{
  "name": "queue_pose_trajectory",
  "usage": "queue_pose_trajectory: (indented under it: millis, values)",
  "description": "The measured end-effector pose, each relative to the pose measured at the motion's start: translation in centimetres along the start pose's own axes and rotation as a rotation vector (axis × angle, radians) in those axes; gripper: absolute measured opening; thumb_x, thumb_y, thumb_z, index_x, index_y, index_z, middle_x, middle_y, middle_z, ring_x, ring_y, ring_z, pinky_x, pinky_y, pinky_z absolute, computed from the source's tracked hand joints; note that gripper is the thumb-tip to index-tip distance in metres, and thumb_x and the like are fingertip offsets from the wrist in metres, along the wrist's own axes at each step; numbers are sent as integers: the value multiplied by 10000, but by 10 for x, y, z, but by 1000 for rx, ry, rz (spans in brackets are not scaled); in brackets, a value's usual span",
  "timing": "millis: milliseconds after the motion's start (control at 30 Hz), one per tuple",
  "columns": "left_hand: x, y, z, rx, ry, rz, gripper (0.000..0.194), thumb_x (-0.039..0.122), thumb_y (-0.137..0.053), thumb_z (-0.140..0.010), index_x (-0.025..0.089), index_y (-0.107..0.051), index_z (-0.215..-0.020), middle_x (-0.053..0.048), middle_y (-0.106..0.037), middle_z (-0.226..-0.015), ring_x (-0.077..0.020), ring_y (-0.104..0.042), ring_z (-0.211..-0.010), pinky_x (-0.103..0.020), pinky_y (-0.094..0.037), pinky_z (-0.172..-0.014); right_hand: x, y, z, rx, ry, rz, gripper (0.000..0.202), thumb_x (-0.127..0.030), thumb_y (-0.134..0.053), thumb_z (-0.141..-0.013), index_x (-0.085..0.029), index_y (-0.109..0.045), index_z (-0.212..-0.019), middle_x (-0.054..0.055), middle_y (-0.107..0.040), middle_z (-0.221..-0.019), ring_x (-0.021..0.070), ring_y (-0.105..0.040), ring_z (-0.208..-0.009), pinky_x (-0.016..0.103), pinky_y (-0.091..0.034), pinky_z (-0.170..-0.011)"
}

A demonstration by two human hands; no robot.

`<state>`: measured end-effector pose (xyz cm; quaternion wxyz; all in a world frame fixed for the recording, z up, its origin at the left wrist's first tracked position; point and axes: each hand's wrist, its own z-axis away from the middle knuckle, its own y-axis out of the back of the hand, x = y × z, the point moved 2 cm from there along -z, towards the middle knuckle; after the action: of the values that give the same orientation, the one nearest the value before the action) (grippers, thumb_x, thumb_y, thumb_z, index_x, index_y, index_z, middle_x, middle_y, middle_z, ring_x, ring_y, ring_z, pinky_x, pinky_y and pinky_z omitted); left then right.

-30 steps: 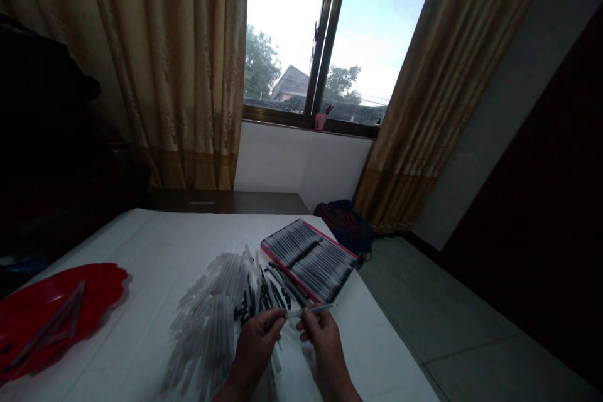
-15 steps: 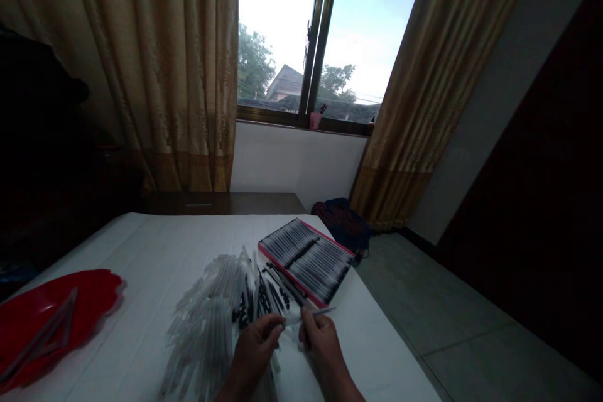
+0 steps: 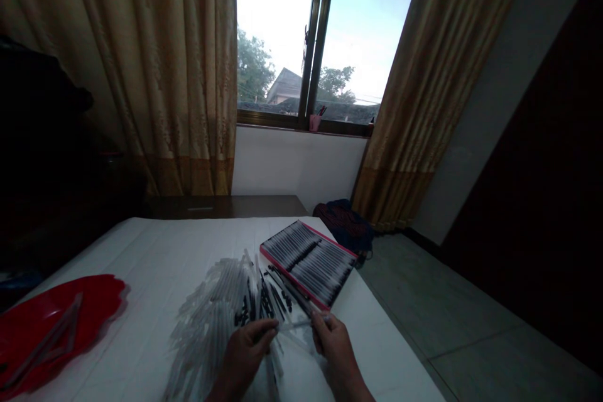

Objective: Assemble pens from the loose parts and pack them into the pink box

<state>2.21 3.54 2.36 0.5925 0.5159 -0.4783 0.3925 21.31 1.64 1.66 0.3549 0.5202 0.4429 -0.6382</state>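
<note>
Glossy plastic dish (image 3: 101, 303), smooth translucent plastic tubes (image 3: 220, 317)

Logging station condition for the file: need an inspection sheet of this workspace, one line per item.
Surface: white tabletop, dimly lit.
Job's things: heap of clear tubes; loose dark pieces to its right; red-edged tray beyond, filled with two rows of slender pieces.
Clutter: red plate at far left with long narrow pieces on it.
Hands: left hand and right hand pinch a slender translucent piece between them; its details are blurred.
Cables: nothing seen on the surface.
Surroundings: window, patterned curtains, pink cup on the sill, dark fabric bundle past the table.
</note>
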Motion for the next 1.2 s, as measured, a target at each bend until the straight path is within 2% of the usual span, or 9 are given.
queue_pose_trajectory:
  millis: [100,200,400,467,600,800,967,1133,1200]
  values:
    - [-2,4,-1,10,15,-52,380,487,-597,-679,197,-743,-876,-17,-732,-695,-163,-610,-552,-263,-499,-554,-1,2,2,-41,-2,-29,536,-652,-712,-574,-143,-613,-706,-46,-542,-478,46,-371,-330,162,-190,-334]
    - [-3,8,-3,9,12,-86,374,482,-578,-684,200,-741,-867,-11,-730,-708,-160,-618,-565,-249,-495,-555,2,6,4,-55,11,-114,534,-577,-735,-623,-162,-615,-937,-43,-592,-597,44,-405,-381,144,-208,-353]
    - [0,6,-3,-1,18,-100,415,480,-553,-677,173,-741,-884,-23,-734,-732,-157,-612,-572,-250,-490,-565,13,10,-2,36,12,-82,522,-632,-718,-605,-156,-511,-551,-67,-462,-415,34,-323,-356,158,-209,-360]
    - [1,5,-3,-3,18,-99,420,471,-549,-675,160,-740,-884,-29,-733,-721,-158,-607,-568,-254,-485,-568,13,9,-2,31,8,-118,514,-634,-712,-611,-155,-530,-572,-59,-481,-438,33,-318,-356,159,-194,-354]
    - [4,2,-3,-9,25,-86,437,492,-547,-680,159,-739,-889,-31,-731,-713,-162,-608,-562,-261,-483,-567,11,6,2,-21,-58,-287,476,-514,-799,-568,-163,-629,-840,-38,-570,-602,42,-370,-409,148,-208,-364]
    - [2,-3,-3,-24,24,-63,437,509,-560,-671,164,-741,-868,-35,-738,-736,-165,-624,-575,-260,-482,-575,9,5,1,50,-43,-277,440,-516,-809,-545,-177,-541,-630,-92,-426,-486,40,-337,-402,151,-237,-377]
    - [-5,-4,-4,-33,24,-46,417,491,-564,-673,164,-740,-865,-33,-739,-726,-162,-623,-555,-260,-482,-568,8,-1,2,-42,-40,-266,499,-533,-768,-610,-204,-575,-931,-81,-504,-552,49,-371,-410,146,-229,-379]
    - [-8,-3,-5,-30,24,-45,430,488,-577,-664,160,-741,-888,-37,-742,-732,-158,-625,-564,-255,-483,-573,11,-5,-1,-4,-16,-210,489,-578,-769,-574,-182,-490,-635,-115,-360,-455,26,-272,-381,148,-172,-370]
    - [-9,-3,-5,-29,22,-44,428,486,-577,-665,162,-742,-891,-34,-741,-730,-154,-623,-558,-250,-481,-568,12,-6,-2,0,-13,-200,498,-598,-757,-577,-184,-483,-624,-114,-358,-440,29,-274,-371,154,-158,-362]
